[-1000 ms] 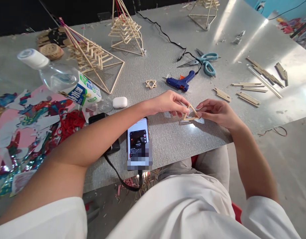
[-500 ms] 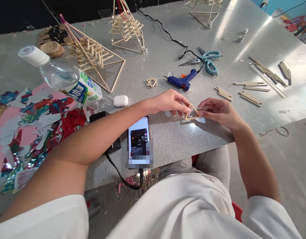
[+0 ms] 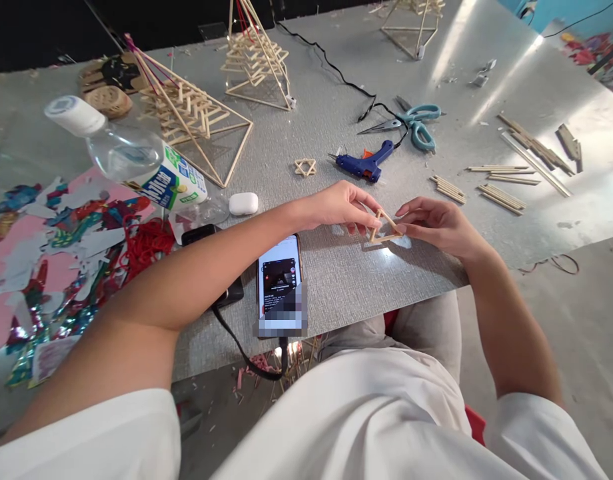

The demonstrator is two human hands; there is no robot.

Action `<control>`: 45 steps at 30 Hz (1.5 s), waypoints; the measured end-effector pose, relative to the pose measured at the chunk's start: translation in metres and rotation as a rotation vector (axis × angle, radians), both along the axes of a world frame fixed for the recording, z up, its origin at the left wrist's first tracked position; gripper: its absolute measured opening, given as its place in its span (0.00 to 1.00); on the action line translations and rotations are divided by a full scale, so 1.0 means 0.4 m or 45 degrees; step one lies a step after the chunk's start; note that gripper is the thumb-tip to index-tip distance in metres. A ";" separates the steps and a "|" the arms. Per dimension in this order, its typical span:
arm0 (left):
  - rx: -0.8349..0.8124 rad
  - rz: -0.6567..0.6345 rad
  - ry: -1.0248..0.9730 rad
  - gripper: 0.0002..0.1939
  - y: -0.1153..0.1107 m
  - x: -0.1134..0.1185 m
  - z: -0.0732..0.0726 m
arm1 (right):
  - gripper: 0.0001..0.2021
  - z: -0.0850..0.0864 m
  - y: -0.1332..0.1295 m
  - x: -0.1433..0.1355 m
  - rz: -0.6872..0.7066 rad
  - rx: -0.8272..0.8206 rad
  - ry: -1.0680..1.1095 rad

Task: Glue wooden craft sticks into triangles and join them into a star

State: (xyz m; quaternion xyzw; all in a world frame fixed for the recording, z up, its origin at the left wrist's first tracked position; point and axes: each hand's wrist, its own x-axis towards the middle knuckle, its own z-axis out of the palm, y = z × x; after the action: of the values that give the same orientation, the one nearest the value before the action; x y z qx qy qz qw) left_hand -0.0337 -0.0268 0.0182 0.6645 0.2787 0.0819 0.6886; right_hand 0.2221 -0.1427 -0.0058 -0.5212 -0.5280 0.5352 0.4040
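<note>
A small triangle of wooden sticks [image 3: 386, 238] is held between both hands just above the table. My left hand [image 3: 342, 205] pinches its left corner between thumb and fingers. At its right corner, the thumb and fingertips of my right hand [image 3: 433, 223] close on the wood. Behind the hands lie a blue glue gun [image 3: 364, 162] and a little six-pointed star of sticks [image 3: 305, 167]. Several short sticks [image 3: 501, 197] rest in small bundles to the right.
Teal-handled scissors [image 3: 422, 123] lie behind the glue gun. Left of my hands are a phone [image 3: 279, 280], a white earbud case [image 3: 243, 203], a tilted plastic bottle [image 3: 124, 153] and red cord [image 3: 149, 247]. Stick pyramids [image 3: 196, 123] stand at the back, along with a black cable [image 3: 331, 63].
Both hands stay almost still on the stick triangle. The view has shifted very slightly, so the bottle and phone appear a little further right.
</note>
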 end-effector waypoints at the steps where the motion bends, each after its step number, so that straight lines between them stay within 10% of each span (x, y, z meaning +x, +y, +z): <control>1: 0.000 0.007 0.003 0.20 0.000 0.000 0.000 | 0.25 -0.001 0.000 0.001 0.003 0.001 0.003; 21: -0.107 0.250 -0.178 0.29 -0.002 0.001 0.014 | 0.37 0.012 0.011 -0.011 -0.067 0.045 0.107; 29: -0.166 0.452 -0.326 0.33 -0.027 0.020 -0.015 | 0.27 0.012 0.006 -0.031 -0.049 0.186 0.085; 45: -0.088 0.230 -0.138 0.26 -0.026 0.012 -0.017 | 0.26 0.005 0.012 -0.021 -0.038 0.141 0.064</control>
State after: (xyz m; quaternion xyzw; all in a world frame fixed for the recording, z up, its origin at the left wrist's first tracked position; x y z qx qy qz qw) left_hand -0.0289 -0.0371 0.0115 0.6071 0.3024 0.1700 0.7149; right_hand 0.2136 -0.1378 -0.0037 -0.4922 -0.5388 0.5119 0.4532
